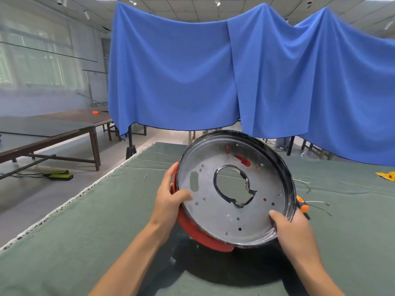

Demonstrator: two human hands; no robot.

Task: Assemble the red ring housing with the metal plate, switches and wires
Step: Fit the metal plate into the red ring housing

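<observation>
Two hands, the left hand [171,199] and right hand [292,227], curl their fingers round opposite rims of the tilted red ring housing [205,233] and metal plate [226,210], raised above the green-covered table [85,221] near its middle.

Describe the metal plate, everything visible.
The metal plate is a round, dull grey disc with a raised dark rim, seated in the red ring housing. It has a large irregular centre cut-out, an oblong slot at left and many small holes, some showing red. It is held tilted toward the camera above the green table. The left hand and right hand grip opposite edges, thumbs on its face.
</observation>
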